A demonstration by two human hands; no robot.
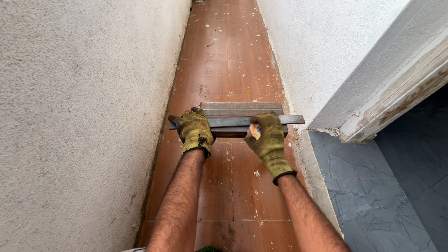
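Both gloved hands' grip [232, 132] clamps metal bars [242, 113] crosswise.

Stack of flat grey metal bars [238, 117], long and narrow, lying crosswise, level, over red-brown tiled floor [228, 60]

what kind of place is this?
Probably a narrow balcony or passage under renovation: rough white plastered walls close on both sides, a dusty reddish tiled floor, and gloved left hand and right hand on stacked metal bars.
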